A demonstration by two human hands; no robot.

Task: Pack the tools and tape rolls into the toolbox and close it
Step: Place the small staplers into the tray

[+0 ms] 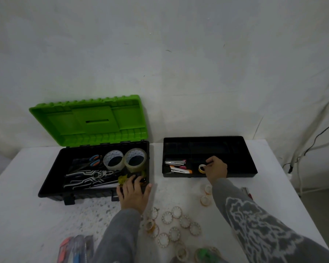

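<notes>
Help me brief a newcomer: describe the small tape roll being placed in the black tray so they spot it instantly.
Find the black tray to the right of the green-lidded toolbox. In its front middle compartment, at the fingertips of the right hand, sits a small yellow tape roll. It is the only roll in the tray; the other small rolls lie on the table.

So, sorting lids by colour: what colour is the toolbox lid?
Bright green; the toolbox lid stands open, clearest in the head view.
</notes>
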